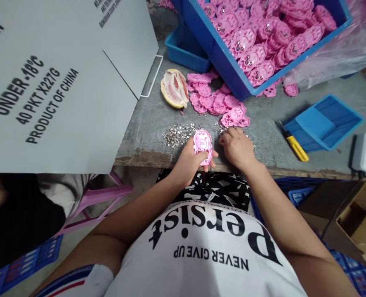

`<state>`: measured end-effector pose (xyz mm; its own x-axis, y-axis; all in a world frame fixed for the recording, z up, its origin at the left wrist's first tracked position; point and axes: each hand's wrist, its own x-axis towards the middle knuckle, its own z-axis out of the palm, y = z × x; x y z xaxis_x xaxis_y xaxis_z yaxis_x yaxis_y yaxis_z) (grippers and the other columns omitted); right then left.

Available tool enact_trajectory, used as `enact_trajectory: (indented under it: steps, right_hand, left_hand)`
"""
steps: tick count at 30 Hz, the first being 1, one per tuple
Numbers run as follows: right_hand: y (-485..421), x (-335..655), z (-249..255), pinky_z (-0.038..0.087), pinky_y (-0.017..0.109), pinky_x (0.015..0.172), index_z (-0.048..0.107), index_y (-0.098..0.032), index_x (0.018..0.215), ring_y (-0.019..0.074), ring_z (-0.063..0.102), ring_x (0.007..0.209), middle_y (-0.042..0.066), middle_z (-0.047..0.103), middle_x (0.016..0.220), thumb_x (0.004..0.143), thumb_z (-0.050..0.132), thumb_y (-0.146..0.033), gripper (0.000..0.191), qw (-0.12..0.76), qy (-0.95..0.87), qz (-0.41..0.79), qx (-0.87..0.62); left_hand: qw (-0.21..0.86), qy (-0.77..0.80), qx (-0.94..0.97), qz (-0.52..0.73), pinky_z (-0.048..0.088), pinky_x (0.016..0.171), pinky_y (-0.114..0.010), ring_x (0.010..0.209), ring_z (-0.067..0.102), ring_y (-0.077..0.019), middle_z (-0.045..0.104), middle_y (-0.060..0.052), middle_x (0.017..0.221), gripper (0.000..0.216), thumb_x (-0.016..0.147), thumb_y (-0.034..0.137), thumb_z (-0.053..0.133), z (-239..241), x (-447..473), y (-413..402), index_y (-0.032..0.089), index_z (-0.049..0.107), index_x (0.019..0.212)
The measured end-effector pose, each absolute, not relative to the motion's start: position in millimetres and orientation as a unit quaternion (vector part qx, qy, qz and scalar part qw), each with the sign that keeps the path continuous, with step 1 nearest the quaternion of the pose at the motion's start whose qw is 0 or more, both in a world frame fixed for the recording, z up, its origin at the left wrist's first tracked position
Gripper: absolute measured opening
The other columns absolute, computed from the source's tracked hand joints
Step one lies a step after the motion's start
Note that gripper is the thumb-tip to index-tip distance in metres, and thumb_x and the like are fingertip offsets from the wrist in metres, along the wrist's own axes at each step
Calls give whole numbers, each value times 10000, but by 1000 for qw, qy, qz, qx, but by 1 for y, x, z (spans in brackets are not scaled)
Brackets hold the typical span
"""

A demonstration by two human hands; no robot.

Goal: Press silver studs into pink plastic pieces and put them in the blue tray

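Observation:
My left hand (187, 161) grips a pink plastic part (202, 142) with a scalloped rim, its thumb lying across the lower end. To the right, my right hand (237, 147) rests at a spread of small shiny metal pieces, fingers bent down and pressed together; whatever they pinch is hidden. A larger heap of small metal pieces (178, 135) lies on the table just beyond my left hand. Further back is a loose pile of similar pink parts (215, 101), the closest lying just beyond my right hand.
A big blue bin (247, 88) full of pink parts stands at the back. Near it are a small blue tray (185, 57) and a cut pomelo (174, 88). At right lie a yellow-handled screwdriver (297, 147) and a blue tray (346, 119). A large printed carton (86, 123) blocks the left.

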<state>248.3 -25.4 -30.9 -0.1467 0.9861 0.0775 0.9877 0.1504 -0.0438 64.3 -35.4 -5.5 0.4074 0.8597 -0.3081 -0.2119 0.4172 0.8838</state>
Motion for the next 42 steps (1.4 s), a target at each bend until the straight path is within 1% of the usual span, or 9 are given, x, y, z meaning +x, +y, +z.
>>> enact_trajectory:
  steps: [3,6,9,11,14,23,28,37,42]
  right_hand:
    - [-28,248,-35,399,376,723,719,-145,922,294,532,966,166,665,1002,976,480,-163,246,63,-748,-3,-660]
    - [-31,251,-36,424,381,775,691,-158,956,291,549,975,161,665,1050,965,480,-156,211,131,-720,24,-681]
    - [-33,259,-34,440,388,819,678,-174,947,288,569,964,146,674,1021,943,490,-154,189,204,-685,47,-698]
    - [-35,265,-33,443,389,818,686,-182,915,290,576,954,138,683,989,927,514,-167,172,222,-662,54,-714]
    - [-37,268,-31,437,394,797,718,-184,893,300,571,952,136,698,974,925,541,-193,180,200,-658,46,-724]
    - [-34,258,-22,425,393,780,777,-185,978,321,551,1040,145,707,1042,942,569,-230,215,88,-684,41,-723]
    - [-34,254,-18,412,386,751,770,-175,948,315,547,1019,149,702,1033,967,512,-210,261,29,-696,51,-716]
    - [-41,257,-11,410,382,765,768,-186,984,305,557,1003,127,709,1036,935,575,-197,200,52,-691,53,-719]
    - [-30,251,-15,406,385,733,772,-190,943,317,557,1018,139,706,1020,943,569,-201,203,43,-730,43,-681]
  left_hand:
    - [734,413,399,364,413,463,-235,574,645,-128,724,-21,851,380,744,145,610,-7,64,-36,187,446,1085]
    - [731,416,402,362,412,462,-237,574,644,-129,724,-25,855,381,739,146,608,-6,65,-35,185,447,1083]
    - [729,418,407,358,405,457,-239,565,636,-128,723,-27,858,393,732,150,609,-6,66,-34,183,449,1089]
    - [730,418,409,355,403,454,-240,565,637,-129,722,-27,865,400,728,154,611,-5,67,-34,184,452,1094]
    - [731,418,408,353,403,456,-238,569,643,-130,719,-26,865,394,722,157,614,-5,69,-34,187,457,1082]
    - [727,428,404,354,402,451,-234,559,641,-125,719,-21,861,390,723,154,619,-6,68,-36,189,460,1077]
    - [721,433,407,356,404,445,-232,560,639,-124,715,-19,862,380,728,148,610,-7,67,-36,187,455,1073]
    - [727,430,405,350,403,444,-230,563,640,-123,715,-22,861,403,729,145,611,-6,66,-36,180,460,1101]
    - [728,423,405,356,405,447,-231,568,648,-128,720,-23,863,390,737,160,632,-7,66,-37,185,469,1091]
